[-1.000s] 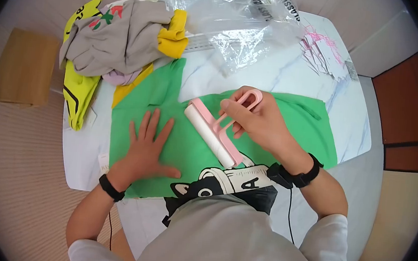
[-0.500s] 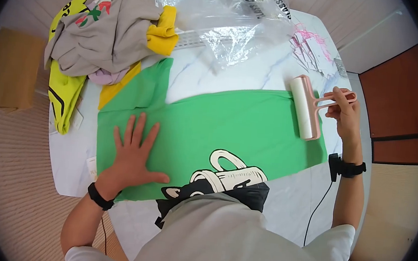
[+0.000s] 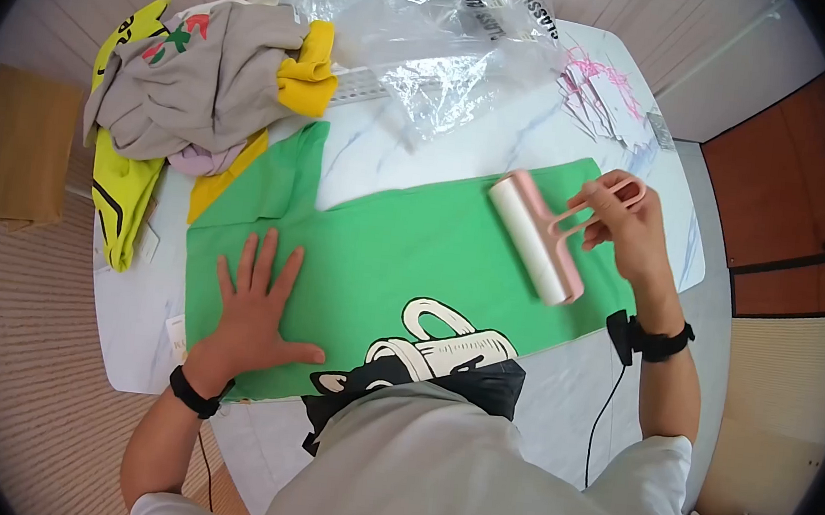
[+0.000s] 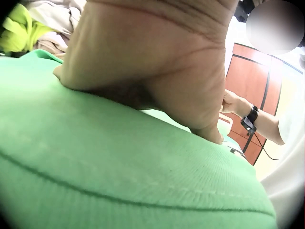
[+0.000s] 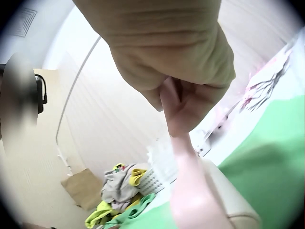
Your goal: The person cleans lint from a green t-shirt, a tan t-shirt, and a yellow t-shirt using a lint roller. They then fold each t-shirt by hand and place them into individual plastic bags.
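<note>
Right hand grips roller, plastic bag overlapping basket.

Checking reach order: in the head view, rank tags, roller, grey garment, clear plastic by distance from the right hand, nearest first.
1. Roller: in the right hand.
2. Tags: far right.
3. Clear plastic: far middle.
4. Grey garment: far left.

"CLASSIC" on clear plastic bag; mug print lettering illegible.

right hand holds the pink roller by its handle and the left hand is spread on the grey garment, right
Not the grey garment: the head view shows the left hand spread on the green garment. The rest stands.
</note>
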Available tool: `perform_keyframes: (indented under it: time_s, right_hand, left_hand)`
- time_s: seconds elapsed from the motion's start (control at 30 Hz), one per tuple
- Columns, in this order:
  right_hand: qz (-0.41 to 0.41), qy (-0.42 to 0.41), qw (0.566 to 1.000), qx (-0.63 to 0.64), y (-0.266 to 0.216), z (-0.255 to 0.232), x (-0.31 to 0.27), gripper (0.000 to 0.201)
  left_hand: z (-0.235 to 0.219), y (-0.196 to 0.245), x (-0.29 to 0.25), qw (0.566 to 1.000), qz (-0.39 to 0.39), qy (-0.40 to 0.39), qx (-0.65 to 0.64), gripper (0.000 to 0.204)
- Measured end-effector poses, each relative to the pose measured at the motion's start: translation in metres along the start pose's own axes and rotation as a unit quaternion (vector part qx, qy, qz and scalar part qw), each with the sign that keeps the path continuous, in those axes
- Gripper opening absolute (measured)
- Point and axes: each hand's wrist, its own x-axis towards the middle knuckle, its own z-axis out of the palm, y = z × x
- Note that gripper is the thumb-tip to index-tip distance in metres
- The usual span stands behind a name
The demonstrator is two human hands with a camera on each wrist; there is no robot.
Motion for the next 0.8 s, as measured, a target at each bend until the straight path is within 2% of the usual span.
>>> perform_keyframes:
  time_s: [0.13,0.23,0.37,0.43,0.5,0.53,0.6,0.63,0.73,0.77,0.8]
  right_hand:
    - [0.001,0.081,0.997,0.002,0.02,-0.048,0.03,0.026]
    - [0.014,0.106,0.994,0.014,0.035,-0.086,0.04,0.033]
    - [-0.013,0.143,0.989,0.02,0.037,-0.105,0.043,0.032]
    - [-0.035,0.154,0.987,-0.042,0.027,-0.109,0.041,0.031]
    - [-0.041,0.165,0.979,-0.111,0.023,-0.123,0.047,0.03]
    - [-0.073,0.171,0.974,-0.132,0.022,-0.131,0.05,0.03]
    - [-0.137,0.18,0.959,-0.172,0.015,-0.141,0.054,0.029]
    - [-0.148,0.154,0.96,-0.18,0.006,-0.139,0.053,0.026]
    - [-0.239,0.052,0.922,-0.299,-0.014,-0.106,0.046,0.022]
    - [-0.211,0.026,0.939,-0.269,-0.019,-0.084,0.038,0.018]
    - [-0.203,-0.027,0.925,-0.32,-0.011,-0.08,0.044,0.018]
  left_hand:
    - [0.004,-0.002,-0.001,1.0,0.002,0.013,0.006,0.144]
    - [0.004,-0.003,-0.002,1.0,0.004,0.015,0.001,0.143]
    - [0.007,-0.004,-0.002,1.0,0.009,0.017,0.003,0.142]
    - [0.005,-0.005,-0.002,1.0,0.01,0.009,-0.002,0.14]
    - [-0.001,-0.007,-0.003,1.0,0.019,0.005,-0.015,0.127]
    - [-0.003,-0.009,-0.003,0.999,0.024,0.003,-0.021,0.121]
    - [0.006,-0.03,-0.003,0.995,0.045,0.072,-0.061,0.107]
    - [0.01,-0.041,-0.003,0.99,0.055,0.105,-0.081,0.099]
    - [0.007,-0.054,-0.001,0.955,-0.031,0.284,-0.074,0.091]
    - [0.009,-0.062,-0.001,0.95,-0.072,0.298,-0.067,0.089]
    - [0.015,-0.071,0.0,0.942,-0.112,0.311,-0.06,0.087]
